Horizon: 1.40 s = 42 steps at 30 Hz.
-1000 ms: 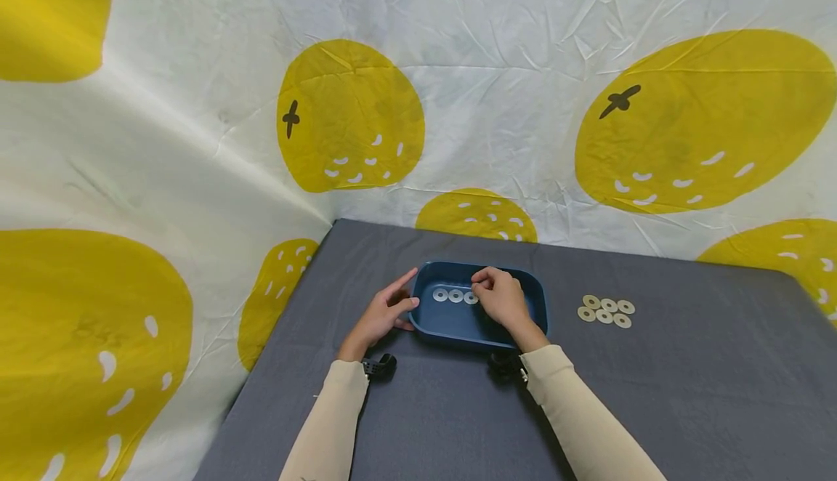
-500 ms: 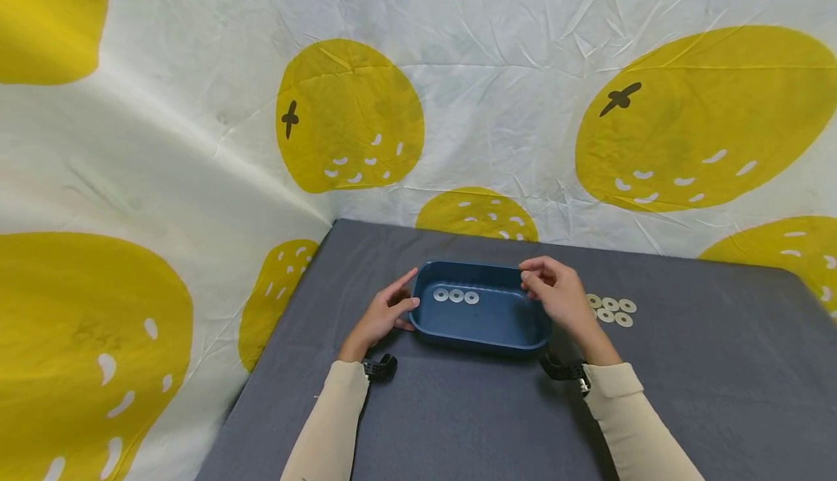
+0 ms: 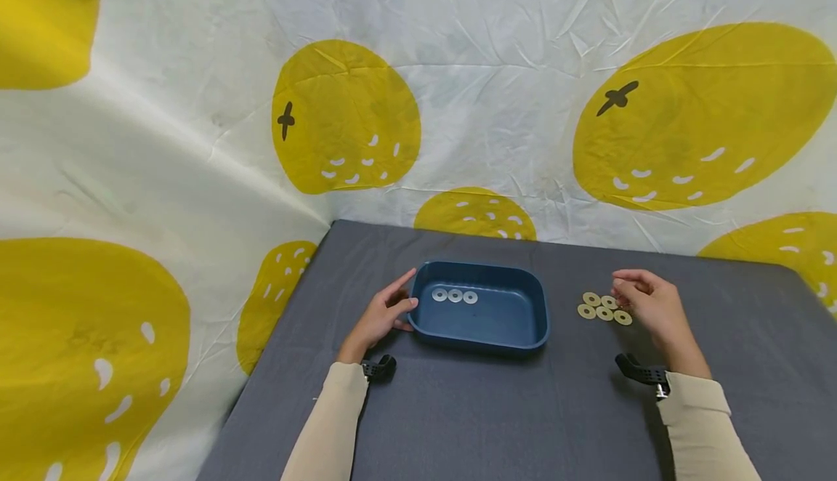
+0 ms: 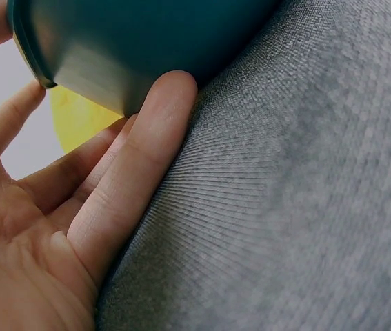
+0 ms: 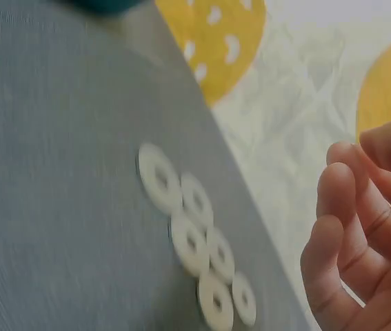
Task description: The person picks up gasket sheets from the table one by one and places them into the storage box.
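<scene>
At the left end of a blue tray [image 3: 487, 323], the left hand [image 3: 381, 314] has its fingers almost straight and spread wide, and they touch the end wall from outside, with the thumb at the rim. In the left wrist view, one finger lies low against this wall, close to the cloth of the table.

To the right of the tray, well apart from it, the right hand [image 3: 656, 314] is raised over the table. Its fingers are loosely bent and the thumb tip comes near to them, so the opening is narrow. Just beside its fingertips lie six pale gold washers [image 3: 600, 313], flat on the table in two close rows of three; from the head, the hand partly covers one of them.

Inside the tray, nearer to its left end, three silver washers [image 3: 450, 296] lie flat in one row.

Both wrists carry a black strap [image 3: 644, 374], and the sleeves [image 3: 700, 423] are cream. Under everything is the dark grey table [image 3: 458, 415]; behind and on the left hangs a white cloth [image 3: 490, 125], printed with big yellow fruits [image 3: 353, 118].
</scene>
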### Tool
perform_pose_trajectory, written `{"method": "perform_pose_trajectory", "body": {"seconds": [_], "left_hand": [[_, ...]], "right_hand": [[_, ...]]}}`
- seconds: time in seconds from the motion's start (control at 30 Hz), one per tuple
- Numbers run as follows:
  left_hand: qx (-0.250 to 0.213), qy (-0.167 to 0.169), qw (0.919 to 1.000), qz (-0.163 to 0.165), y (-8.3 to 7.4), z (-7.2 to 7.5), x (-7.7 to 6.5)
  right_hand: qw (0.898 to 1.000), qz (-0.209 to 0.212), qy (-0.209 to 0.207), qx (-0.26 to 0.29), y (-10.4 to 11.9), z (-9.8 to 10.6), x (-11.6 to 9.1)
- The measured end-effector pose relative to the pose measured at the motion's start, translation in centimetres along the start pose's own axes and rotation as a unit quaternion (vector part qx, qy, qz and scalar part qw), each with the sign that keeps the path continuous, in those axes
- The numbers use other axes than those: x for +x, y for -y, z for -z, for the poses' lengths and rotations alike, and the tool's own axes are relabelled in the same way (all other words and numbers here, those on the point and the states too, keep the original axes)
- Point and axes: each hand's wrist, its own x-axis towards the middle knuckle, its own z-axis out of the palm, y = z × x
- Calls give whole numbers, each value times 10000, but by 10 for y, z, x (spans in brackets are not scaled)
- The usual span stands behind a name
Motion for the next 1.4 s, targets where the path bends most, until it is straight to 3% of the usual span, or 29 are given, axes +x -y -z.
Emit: {"method": "perform_pose_trajectory", "body": {"seconds": [0.23,0.33,0.43,0.57,1.4], "left_hand": [[5,-7,10000,-50,-2,0,1],[-7,-8,10000,-17,-2,0,0],[-9,0,10000,25,-3,0,-1],[-1,-8,10000,38,-2,0,-1],[63,-18,10000,-57,2,0,-1]], "right_hand": [[9978,-176,-113,-636,-27,22,9],[9923,-133,380,-1175,-36,30,13],[9794,87,937,-1788,-43,37,16],[9680,256,1226,-2175,-48,41,20],[9531,150,1279,-2739,-47,33,29]]}}
